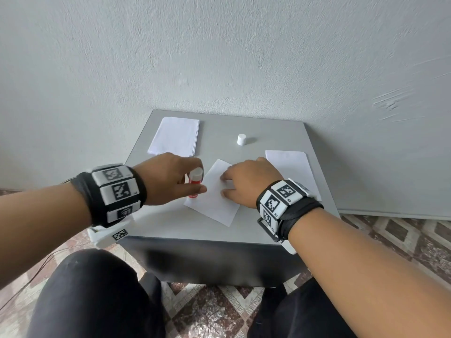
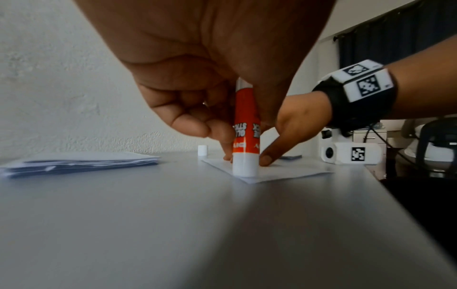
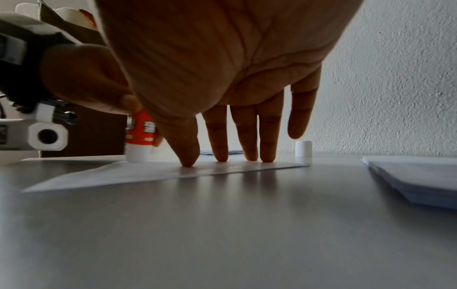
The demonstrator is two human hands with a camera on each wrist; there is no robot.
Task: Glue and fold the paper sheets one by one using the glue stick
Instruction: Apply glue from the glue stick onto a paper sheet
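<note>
A single white paper sheet (image 1: 214, 203) (image 2: 284, 172) (image 3: 148, 174) lies skewed in the middle of the grey table (image 1: 170, 225). My left hand (image 1: 175, 179) (image 2: 210, 121) grips a red and white glue stick (image 1: 195, 178) (image 2: 245, 136) (image 3: 139, 135), held upright with its lower white end down on the sheet's left edge. The stick has no cap on. My right hand (image 1: 244, 181) (image 3: 235, 136) is spread over the sheet, its straight fingertips (image 3: 222, 154) pressing the paper flat; the little finger is lifted.
The white cap (image 1: 241, 139) (image 2: 202, 150) (image 3: 303, 148) stands at the back of the table. A stack of white sheets (image 1: 174, 136) (image 2: 81, 162) lies back left, another pile (image 1: 290, 169) (image 3: 415, 176) at the right edge. A wall stands right behind; my knees are below the front edge.
</note>
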